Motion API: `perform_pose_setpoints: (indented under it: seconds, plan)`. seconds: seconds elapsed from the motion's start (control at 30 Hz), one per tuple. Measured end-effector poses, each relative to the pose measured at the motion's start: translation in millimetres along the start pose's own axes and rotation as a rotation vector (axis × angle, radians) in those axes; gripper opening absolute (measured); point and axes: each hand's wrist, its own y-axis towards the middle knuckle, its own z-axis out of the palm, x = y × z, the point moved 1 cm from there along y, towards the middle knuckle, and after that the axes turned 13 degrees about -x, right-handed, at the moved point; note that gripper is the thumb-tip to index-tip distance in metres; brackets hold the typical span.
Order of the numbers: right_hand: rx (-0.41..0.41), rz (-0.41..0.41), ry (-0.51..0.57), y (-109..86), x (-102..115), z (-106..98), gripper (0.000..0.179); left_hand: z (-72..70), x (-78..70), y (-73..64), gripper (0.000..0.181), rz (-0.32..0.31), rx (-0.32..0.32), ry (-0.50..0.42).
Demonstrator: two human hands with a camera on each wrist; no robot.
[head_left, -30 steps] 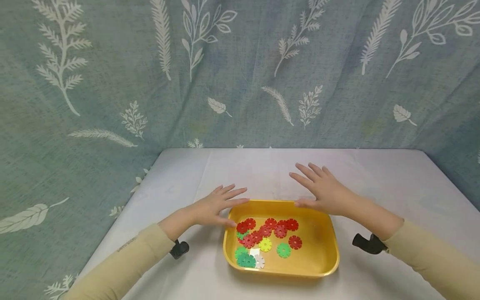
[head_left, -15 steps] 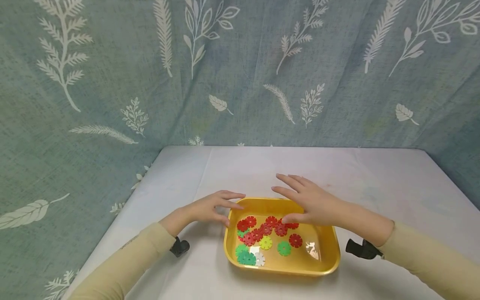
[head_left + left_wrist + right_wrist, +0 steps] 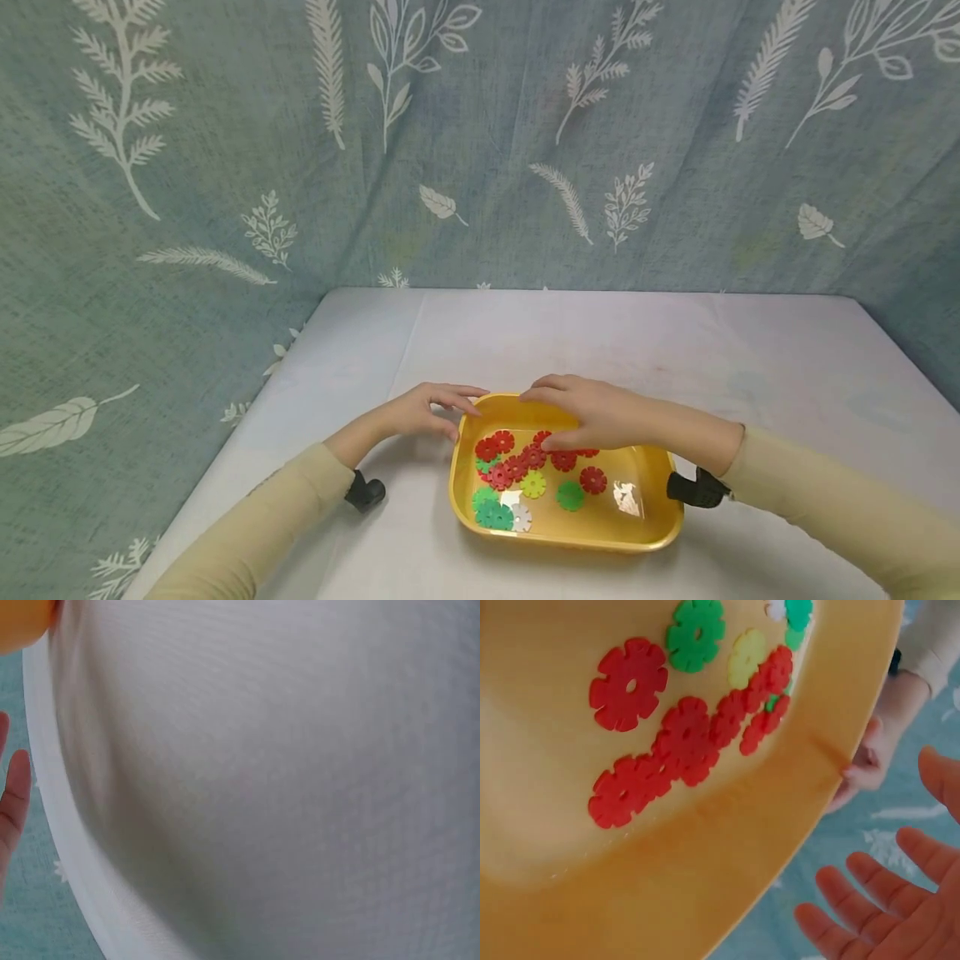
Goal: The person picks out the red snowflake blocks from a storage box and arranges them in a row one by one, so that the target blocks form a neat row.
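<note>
A yellow plastic tray [image 3: 630, 546] stands on the white-covered table and holds several notched, flower-shaped plastic discs. Red discs [image 3: 593, 480] lie mostly toward its back left, with a yellow disc [image 3: 533, 484], green discs [image 3: 570, 497] and a white disc [image 3: 521, 517] nearer the front. My left hand [image 3: 420, 411] is at the tray's back left corner, fingers loosely bent by the rim; whether it presses the rim is unclear. Above the back part of the tray hovers my right hand [image 3: 600, 412], thumb apart from the fingers, holding nothing. The right wrist view shows that palm [image 3: 907, 922] with fingers spread.
White cloth covers the table [image 3: 780, 358] around the tray. A grey-green curtain [image 3: 480, 167] with white leaf prints hangs behind and at the sides. Black wrist mounts [image 3: 697, 487] sit under both sleeves.
My right hand has moved left and lower, from beyond the tray's back right to over the discs. My left hand's spread fingers have bent in at the rim. The discs stay put.
</note>
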Motion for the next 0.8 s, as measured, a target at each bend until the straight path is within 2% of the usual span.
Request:
perform_pose_setpoints:
  seconds: [0.2,0.43,0.57,0.8]
  plan:
    - [0.069,0.005,0.025,14.2,4,12,0.052,-1.4,0.0,1.4,0.038,-0.046,-0.001,-0.044]
    - [0.141,0.054,0.124,29.6,3,38,0.045,-1.5,1.1,1.9,0.036,-0.037,0.011,-0.063]
    - [0.127,0.095,0.132,36.6,1,53,0.043,-1.4,1.8,2.2,0.037,-0.047,0.018,-0.082]
    - [0.093,0.098,0.087,44.8,0,74,0.044,-1.5,2.2,2.1,0.036,-0.053,0.016,-0.093]
